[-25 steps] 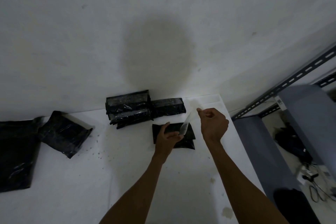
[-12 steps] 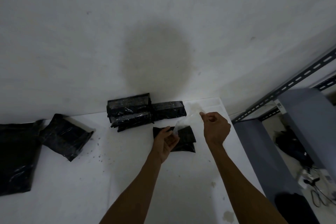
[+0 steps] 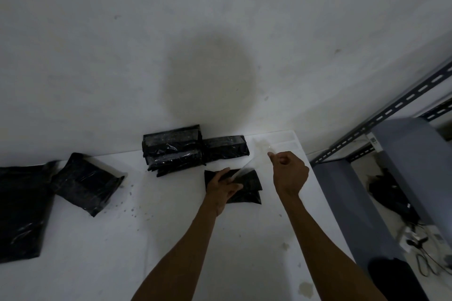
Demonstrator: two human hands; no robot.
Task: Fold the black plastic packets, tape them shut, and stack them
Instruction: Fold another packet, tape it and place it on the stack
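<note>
White table (image 3: pixel 171 239), bare wall. The right hand (image 3: pixel 289 173) pinches the raised end of a tape strip (image 3: pixel 244 168). The left hand (image 3: pixel 222 190) lies on the folded packet (image 3: pixel 249 190) at the strip's lower end, pinching or pressing, I cannot tell. This looks like the taping step; next, smooth the strip across the fold. The stack (image 3: pixel 176 151) sits just behind.

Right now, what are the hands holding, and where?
A clear tape strip: the right hand pinches its top end; the left hand holds its lower end on the black packet.

hands (image 3: pixel 223 188) (image 3: pixel 289 173): 2 | tape strip (image 3: pixel 244 170): 1 | black packets (image 3: pixel 85 183): at least 6 | table (image 3: pixel 97 252): 1
</note>
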